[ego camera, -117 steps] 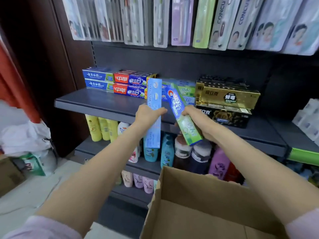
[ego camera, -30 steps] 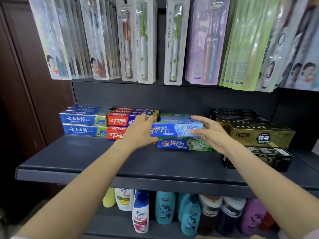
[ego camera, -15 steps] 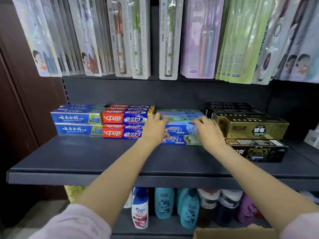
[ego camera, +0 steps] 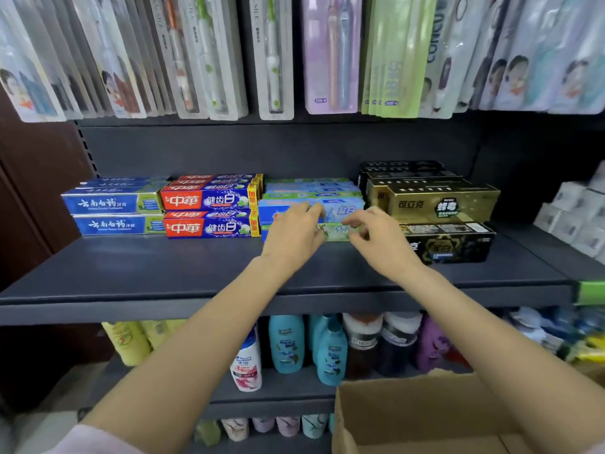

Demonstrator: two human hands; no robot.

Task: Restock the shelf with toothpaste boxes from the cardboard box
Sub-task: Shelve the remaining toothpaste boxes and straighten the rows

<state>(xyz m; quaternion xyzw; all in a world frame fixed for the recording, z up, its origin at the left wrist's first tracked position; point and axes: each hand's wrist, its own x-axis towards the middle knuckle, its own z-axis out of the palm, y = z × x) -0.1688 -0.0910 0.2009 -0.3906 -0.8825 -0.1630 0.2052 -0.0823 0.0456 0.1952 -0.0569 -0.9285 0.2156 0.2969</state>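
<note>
Two Crest toothpaste boxes lie stacked on the dark shelf (ego camera: pixel 163 273), a blue one (ego camera: pixel 343 209) on top of a green one (ego camera: pixel 337 231). They sit between the red-and-blue boxes (ego camera: pixel 209 201) and the gold and black boxes (ego camera: pixel 435 204). My left hand (ego camera: pixel 294 231) rests against the front of the stack's left half, fingers relaxed. My right hand (ego camera: pixel 376 237) hovers at the stack's right end with fingers loosely curled and nothing in them. The open cardboard box (ego camera: pixel 425 414) is at the lower right; what shows of its inside is bare.
Toothbrush packs (ego camera: pixel 271 54) hang just above the toothpaste rows. Blue toothpaste boxes (ego camera: pixel 111 204) stand at the shelf's left. Shampoo bottles (ego camera: pixel 288 342) fill the lower shelf. White boxes (ego camera: pixel 576 214) sit on the neighbouring shelf at right. The shelf's front strip is bare.
Earlier each hand held a toothpaste box above the carton. Those boxes now lie stacked on the shelf, and both hands have drawn slightly back from pressing them in.
</note>
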